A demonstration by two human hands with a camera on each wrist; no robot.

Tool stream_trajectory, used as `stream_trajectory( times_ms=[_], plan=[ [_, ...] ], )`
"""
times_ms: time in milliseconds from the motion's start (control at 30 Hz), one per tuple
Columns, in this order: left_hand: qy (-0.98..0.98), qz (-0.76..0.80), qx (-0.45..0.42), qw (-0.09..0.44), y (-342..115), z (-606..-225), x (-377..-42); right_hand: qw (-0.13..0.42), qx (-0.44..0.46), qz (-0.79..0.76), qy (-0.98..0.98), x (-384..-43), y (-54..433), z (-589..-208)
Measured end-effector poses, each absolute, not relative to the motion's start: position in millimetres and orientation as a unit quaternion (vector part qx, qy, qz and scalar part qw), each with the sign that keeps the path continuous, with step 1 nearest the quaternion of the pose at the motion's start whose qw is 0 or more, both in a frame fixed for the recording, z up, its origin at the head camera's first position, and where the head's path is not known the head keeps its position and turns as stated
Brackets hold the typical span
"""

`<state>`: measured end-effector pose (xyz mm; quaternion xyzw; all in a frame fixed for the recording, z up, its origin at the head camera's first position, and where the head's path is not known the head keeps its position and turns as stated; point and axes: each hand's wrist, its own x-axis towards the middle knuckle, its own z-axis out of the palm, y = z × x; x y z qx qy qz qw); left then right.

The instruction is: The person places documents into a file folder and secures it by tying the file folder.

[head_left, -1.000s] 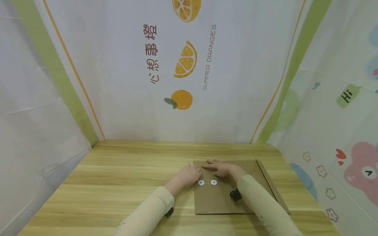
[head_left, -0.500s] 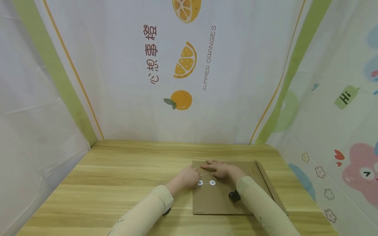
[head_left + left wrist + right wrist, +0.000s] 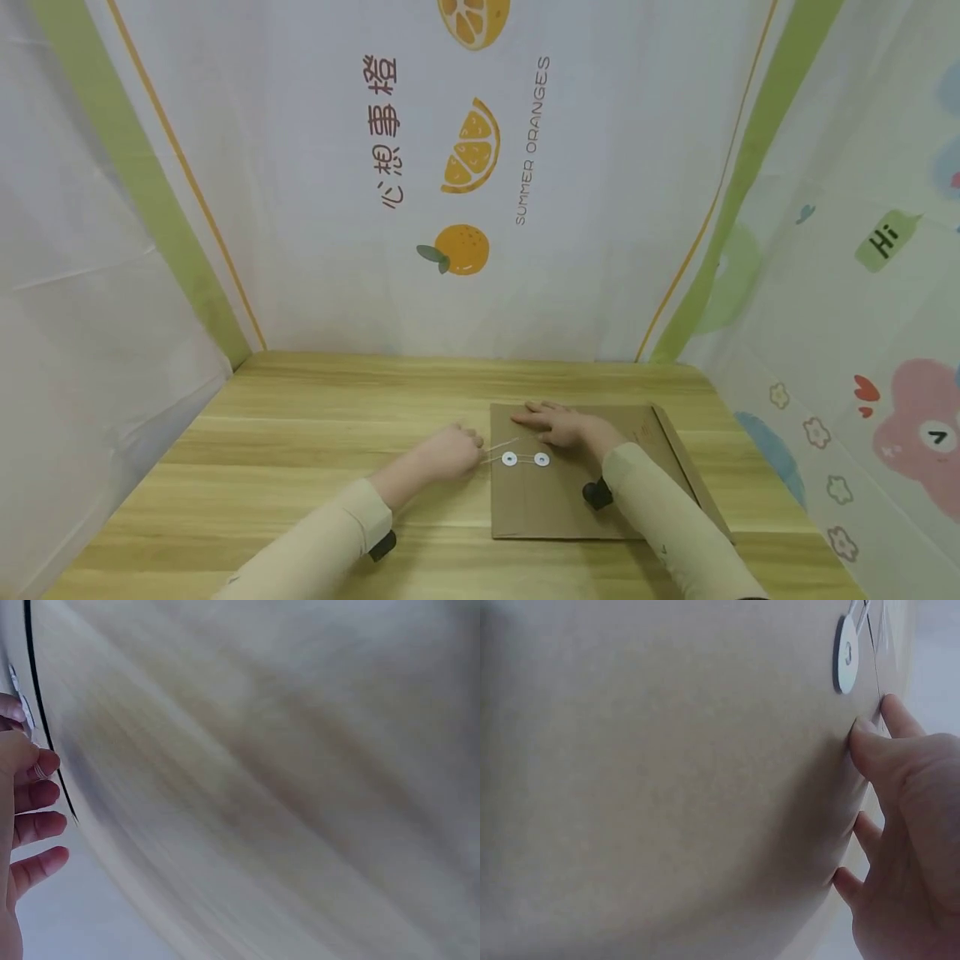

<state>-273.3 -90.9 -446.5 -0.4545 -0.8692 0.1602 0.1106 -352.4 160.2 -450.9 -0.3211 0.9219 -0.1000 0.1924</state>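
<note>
A brown kraft paper document envelope (image 3: 555,508) lies flat at the right of the table. Two white round buttons, a left button (image 3: 509,459) and a right button (image 3: 542,459), sit near its left edge with string wound between them. My left hand (image 3: 452,452) is just off that edge, pinching the pale string (image 3: 40,772) between thumb and forefinger, other fingers loosely bent. From there the string runs taut back to the buttons and toward my right hand (image 3: 558,423). That hand rests on the envelope's upper part, fingers spread, thumb close to the right button.
The wood-grain table (image 3: 300,417) extends to the left of the envelope. White printed curtains stand behind it, a back curtain (image 3: 600,208) and a right curtain (image 3: 810,333). A black wrist camera (image 3: 597,493) hangs under the right sleeve, low over the envelope.
My left hand has moved left, from the envelope's edge to over the bare table, drawing the string out with it. My right hand stays in place on the envelope.
</note>
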Motion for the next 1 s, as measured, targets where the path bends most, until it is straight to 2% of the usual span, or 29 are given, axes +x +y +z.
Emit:
stream_trajectory(
  times_ms=[267, 567, 800, 1000],
  plan=[
    [-0.845, 0.135, -0.504, 0.121, -100.6, -447.1, -249.2, 0.198, -0.308, -0.102, 0.925, -350.1, 158.9, -447.2],
    [-0.822, 0.13, -0.543, 0.113, -80.1, -448.2, -221.7, 0.196, -0.314, -0.093, 0.924, -345.9, 158.0, -445.4],
    [-0.79, 0.106, -0.587, 0.14, -65.4, -458.8, -207.3, 0.196, -0.31, -0.104, 0.925, -346.8, 158.5, -448.9],
    [-0.788, 0.05, -0.602, 0.121, -56.9, -463.7, -202.1, 0.194, -0.308, -0.1, 0.926, -348.7, 158.5, -447.0]
  ],
)
